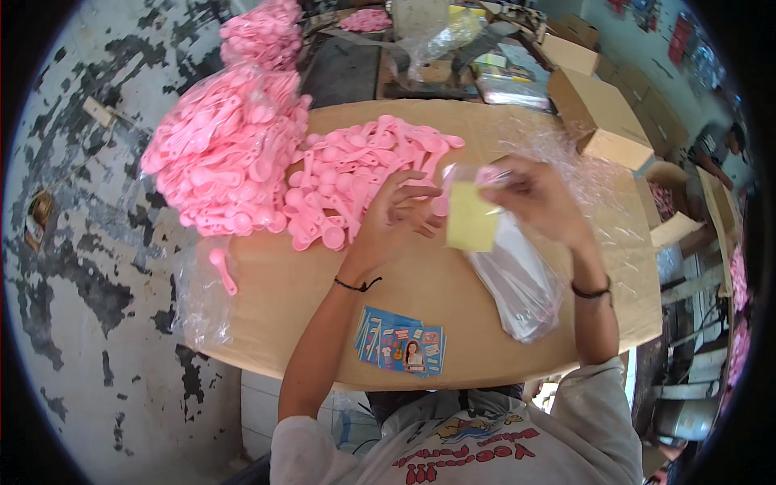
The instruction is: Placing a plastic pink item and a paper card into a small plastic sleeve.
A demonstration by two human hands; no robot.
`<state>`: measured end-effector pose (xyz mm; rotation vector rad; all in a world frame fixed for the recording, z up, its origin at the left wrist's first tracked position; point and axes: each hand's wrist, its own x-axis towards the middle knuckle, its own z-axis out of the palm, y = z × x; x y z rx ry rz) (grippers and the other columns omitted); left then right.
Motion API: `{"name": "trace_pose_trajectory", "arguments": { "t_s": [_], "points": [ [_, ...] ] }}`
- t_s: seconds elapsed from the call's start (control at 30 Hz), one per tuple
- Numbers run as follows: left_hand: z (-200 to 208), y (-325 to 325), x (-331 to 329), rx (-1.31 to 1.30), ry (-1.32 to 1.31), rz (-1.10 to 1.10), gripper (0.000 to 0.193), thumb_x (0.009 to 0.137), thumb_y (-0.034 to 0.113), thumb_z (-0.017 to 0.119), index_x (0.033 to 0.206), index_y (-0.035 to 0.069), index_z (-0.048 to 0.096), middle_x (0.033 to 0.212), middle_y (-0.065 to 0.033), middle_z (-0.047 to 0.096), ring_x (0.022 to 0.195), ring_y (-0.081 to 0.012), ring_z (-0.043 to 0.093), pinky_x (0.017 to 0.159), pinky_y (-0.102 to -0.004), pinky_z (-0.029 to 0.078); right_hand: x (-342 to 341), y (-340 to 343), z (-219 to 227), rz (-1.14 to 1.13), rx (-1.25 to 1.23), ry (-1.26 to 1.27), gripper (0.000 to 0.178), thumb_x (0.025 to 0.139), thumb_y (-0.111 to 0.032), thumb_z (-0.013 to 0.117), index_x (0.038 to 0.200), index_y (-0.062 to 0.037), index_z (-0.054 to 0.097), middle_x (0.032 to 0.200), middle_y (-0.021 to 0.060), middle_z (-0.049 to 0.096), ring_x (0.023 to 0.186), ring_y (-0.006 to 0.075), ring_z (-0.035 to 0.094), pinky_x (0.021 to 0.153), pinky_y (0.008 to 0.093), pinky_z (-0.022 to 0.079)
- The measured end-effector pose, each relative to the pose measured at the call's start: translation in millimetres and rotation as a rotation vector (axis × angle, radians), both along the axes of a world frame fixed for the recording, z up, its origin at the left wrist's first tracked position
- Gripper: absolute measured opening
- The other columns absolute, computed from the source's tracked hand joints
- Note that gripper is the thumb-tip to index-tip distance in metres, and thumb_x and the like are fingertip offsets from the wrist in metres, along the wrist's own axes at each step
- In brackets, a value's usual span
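A yellow card (471,222), apparently inside a clear sachet (462,172), is held just right of the loose pink spoon pile (343,166); the right hand (537,198) pinches its upper edge, while the left hand (400,214), fingers loosely parted, seems empty. The card appears inserted; the pile and, on its near side, blue printed cards (400,343) lie unbagged. Clear plastic sleeves (521,287) lie right of the pile; a bulging spoon bag (230,153) crowds its left.

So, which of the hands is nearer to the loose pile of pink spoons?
Left. The left hand is at the right side of the pile; the right hand is farther right, holding a yellow packet.
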<state>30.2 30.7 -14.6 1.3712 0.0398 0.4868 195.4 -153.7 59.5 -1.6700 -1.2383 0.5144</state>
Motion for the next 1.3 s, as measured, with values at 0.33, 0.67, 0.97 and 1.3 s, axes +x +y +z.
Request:
{"name": "trace_pose_trajectory", "arguments": {
  "t_s": [0.33,0.67,0.97,1.3],
  "points": [
    [-1.9,-17.6,-7.6,1.345,0.012,0.140,0.019,0.088,0.015,0.064,0.100,0.002,0.067,0.103,-0.0106,0.066,0.095,-0.0251,0.061,0.084,-0.0387,0.048,-34.2,-421.9,-80.0,-0.900,-0.196,0.135,0.037,0.084,-0.018,0.070,0.116,-0.0006,0.059,0.085,-0.0002,0.061,0.073,0.0058,0.054,0.061,0.0212,0.043],
    [-7.6,-72.7,5.2,1.311,-0.112,-0.192,0.038,0.088,0.019,0.063,0.124,0.008,0.056,0.136,-0.0096,0.052,0.129,-0.0294,0.046,0.109,-0.0434,0.036,-53.0,-275.4,-80.6,-1.244,0.026,-0.092,0.029,0.096,-0.012,0.054,0.120,0.0040,0.057,0.114,0.0117,0.062,0.106,0.0192,0.059,0.091,0.0315,0.046],
    [-13.4,-63.2,-3.0,1.364,-0.015,-0.193,0.043,0.088,0.025,0.062,0.126,0.009,0.053,0.143,-0.0095,0.045,0.134,-0.0283,0.040,0.113,-0.0436,0.032,-10.2,-108.9,-61.7,-0.328,-0.256,-0.066,0.023,0.083,-0.010,0.072,0.099,0.0033,0.064,0.077,0.0070,0.064,0.065,0.0127,0.056,0.059,0.0285,0.046],
    [-16.3,-75.7,-11.5,1.491,-0.253,-0.142,0.039,0.083,0.006,0.055,0.121,0.014,0.058,0.135,-0.0032,0.054,0.128,-0.0227,0.049,0.108,-0.0345,0.042,-30.1,-112.1,-66.1,-0.402,-0.207,-0.035,0.014,0.087,-0.011,0.069,0.090,0.0029,0.067,0.068,0.0027,0.060,0.061,0.0064,0.050,0.054,0.0250,0.042]
  ]
}}
